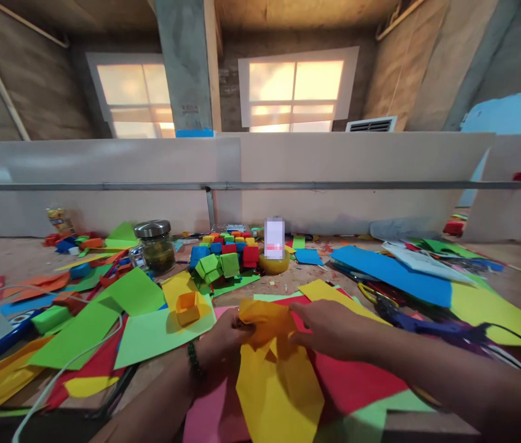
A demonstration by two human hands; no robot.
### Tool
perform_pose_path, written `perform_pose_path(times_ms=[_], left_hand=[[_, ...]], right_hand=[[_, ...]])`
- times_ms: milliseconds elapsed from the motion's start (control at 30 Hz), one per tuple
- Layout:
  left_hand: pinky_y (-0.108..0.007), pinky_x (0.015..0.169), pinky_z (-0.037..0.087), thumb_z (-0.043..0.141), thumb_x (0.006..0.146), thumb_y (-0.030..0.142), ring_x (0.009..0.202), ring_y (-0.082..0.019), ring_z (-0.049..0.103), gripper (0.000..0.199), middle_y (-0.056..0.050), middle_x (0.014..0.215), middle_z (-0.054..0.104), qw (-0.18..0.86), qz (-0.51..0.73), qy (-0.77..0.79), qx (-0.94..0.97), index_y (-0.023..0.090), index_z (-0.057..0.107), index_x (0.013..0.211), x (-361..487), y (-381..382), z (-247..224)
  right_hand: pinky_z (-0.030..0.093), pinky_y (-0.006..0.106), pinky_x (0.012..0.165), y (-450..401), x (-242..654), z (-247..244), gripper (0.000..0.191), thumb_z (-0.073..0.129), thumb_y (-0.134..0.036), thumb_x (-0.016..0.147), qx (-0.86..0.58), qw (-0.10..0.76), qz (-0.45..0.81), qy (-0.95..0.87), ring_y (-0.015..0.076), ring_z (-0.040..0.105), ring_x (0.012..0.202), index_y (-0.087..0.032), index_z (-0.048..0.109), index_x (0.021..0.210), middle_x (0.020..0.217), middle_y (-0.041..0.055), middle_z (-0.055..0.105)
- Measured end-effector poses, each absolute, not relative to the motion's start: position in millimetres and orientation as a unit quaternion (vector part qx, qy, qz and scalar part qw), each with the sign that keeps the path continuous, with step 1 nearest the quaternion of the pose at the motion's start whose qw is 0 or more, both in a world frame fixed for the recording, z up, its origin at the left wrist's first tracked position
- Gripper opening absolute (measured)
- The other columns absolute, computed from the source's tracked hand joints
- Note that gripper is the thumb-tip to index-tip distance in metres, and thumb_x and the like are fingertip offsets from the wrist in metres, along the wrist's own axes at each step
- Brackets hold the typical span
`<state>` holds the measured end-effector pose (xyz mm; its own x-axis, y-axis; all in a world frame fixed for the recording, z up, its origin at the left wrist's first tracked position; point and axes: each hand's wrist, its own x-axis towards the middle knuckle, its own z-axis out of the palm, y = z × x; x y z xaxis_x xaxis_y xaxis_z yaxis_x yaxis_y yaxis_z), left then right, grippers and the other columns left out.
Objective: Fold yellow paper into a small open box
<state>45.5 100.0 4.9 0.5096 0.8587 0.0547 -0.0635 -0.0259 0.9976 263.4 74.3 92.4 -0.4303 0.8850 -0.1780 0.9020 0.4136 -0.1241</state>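
Note:
A sheet of yellow-orange paper (278, 394), folded and creased, hangs between my hands at the table's near side. My left hand (230, 332), with a dark beaded bracelet at the wrist, is closed on the paper's upper left edge. On the right, my right hand (322, 326) grips the other edge between thumb and fingers. Beneath the paper lie red sheets (357, 378) and a pink sheet (214, 400). Just left of my hands, a small open orange paper box (187, 308) rests on light green paper (149, 337).
Several folded paper cubes (221, 261) are piled beyond my hands, beside a lidded glass jar (155, 246). A phone (274, 239) stands upright in a yellow roll (274, 264). Scissors (380, 298) and blue paper (393, 274) lie right. A power strip (2, 338) with a white cable sits left.

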Motion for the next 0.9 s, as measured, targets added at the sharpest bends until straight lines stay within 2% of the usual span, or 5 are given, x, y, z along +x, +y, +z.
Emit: perform_pose_path(times_ms=[233,433,533,733,900], left_hand=[[-0.026,0.068,0.050,0.064,0.053,0.008,0.075,-0.018,0.062,0.023,-0.002,0.080,0.071,0.602,0.345,0.329,0.640,0.014,0.070,0.075,47.5,114.1,18.4],[-0.026,0.067,0.049,0.061,0.054,0.010,0.075,-0.018,0.060,0.025,-0.002,0.078,0.070,0.583,0.355,0.354,0.639,0.013,0.070,0.077,44.8,129.2,9.8],[-0.026,0.065,0.047,0.059,0.056,0.012,0.072,-0.017,0.060,0.022,-0.004,0.078,0.069,0.574,0.366,0.360,0.638,0.012,0.069,0.075,43.6,128.9,3.7],[-0.026,0.066,0.047,0.057,0.055,0.010,0.075,-0.018,0.060,0.023,-0.004,0.078,0.068,0.566,0.378,0.348,0.645,0.013,0.069,0.074,43.0,124.9,5.1],[-0.027,0.068,0.048,0.056,0.054,0.010,0.076,-0.018,0.060,0.027,-0.004,0.081,0.069,0.572,0.383,0.340,0.641,0.013,0.070,0.077,45.2,120.7,6.6]], right_hand=[[0.038,0.033,0.064,61.2,265.5,69.0,0.043,0.055,-0.038,0.081,0.623,-0.033,-0.105,0.774,0.0328,0.065,0.090,-0.017,0.059,0.117,0.099,0.0153,0.071],[0.033,0.029,0.058,91.8,275.2,31.5,0.021,0.065,-0.037,0.070,0.651,-0.174,-0.212,0.708,0.0239,0.061,0.075,-0.019,0.066,0.082,0.079,0.0067,0.069],[0.035,0.027,0.057,102.4,273.4,21.5,0.014,0.063,-0.033,0.071,0.624,-0.216,-0.264,0.703,0.0201,0.060,0.070,-0.019,0.064,0.072,0.072,0.0040,0.067],[0.047,0.027,0.058,105.2,260.8,11.1,0.027,0.055,-0.038,0.071,0.560,-0.306,-0.428,0.640,0.0190,0.065,0.067,-0.019,0.061,0.090,0.069,0.0011,0.068],[0.052,0.031,0.062,102.6,259.3,6.0,0.023,0.059,-0.036,0.063,0.527,-0.348,-0.505,0.589,0.0212,0.068,0.069,-0.020,0.061,0.080,0.070,0.0010,0.070]])
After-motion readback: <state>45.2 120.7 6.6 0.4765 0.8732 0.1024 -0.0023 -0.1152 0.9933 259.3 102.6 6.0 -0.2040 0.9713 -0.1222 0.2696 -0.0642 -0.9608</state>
